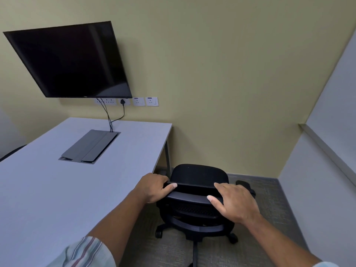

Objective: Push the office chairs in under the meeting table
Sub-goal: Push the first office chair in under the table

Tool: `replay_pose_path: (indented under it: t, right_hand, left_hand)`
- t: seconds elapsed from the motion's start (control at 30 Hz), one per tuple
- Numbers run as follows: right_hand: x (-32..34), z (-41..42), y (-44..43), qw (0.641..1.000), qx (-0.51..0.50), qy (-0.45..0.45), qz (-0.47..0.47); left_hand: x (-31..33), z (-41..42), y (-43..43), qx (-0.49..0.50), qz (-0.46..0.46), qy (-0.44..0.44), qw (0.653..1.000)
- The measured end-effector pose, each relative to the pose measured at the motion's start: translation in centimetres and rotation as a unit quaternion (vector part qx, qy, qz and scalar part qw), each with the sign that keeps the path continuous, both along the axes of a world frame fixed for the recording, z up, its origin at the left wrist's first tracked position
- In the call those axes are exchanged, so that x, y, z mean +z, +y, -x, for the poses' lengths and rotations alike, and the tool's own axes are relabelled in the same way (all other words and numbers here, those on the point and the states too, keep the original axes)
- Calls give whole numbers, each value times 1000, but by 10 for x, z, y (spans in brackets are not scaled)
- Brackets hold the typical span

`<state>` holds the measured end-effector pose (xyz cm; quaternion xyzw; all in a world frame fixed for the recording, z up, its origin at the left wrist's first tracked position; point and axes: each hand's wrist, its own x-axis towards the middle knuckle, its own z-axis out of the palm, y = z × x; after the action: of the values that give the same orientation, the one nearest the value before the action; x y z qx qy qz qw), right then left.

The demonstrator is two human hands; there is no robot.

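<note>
A black office chair on castors stands on the carpet beside the right long edge of the pale grey meeting table, near its far corner. I see it from behind, with its seat facing the far wall and not under the tabletop. My left hand grips the left end of the backrest's top bar. My right hand rests on the right end of that bar, fingers spread and curling over it. A chair armrest shows past my right hand.
A dark wall screen hangs above the table's far end, with cables running down into a grey cable hatch. Wall sockets sit below it. A table leg stands just left of the chair. A white partition closes the right side. Another dark chair part shows at the table's left edge.
</note>
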<state>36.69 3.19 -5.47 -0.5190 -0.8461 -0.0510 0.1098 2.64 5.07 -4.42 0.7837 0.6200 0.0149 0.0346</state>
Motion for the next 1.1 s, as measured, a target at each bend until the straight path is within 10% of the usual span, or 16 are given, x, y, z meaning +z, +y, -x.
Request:
replay_pose_path:
  t: [1.1]
  right_hand:
    - [8,-56,221,979,203,-13,-9]
  left_hand:
    - [-3,-117,24,256,-67,-9,964]
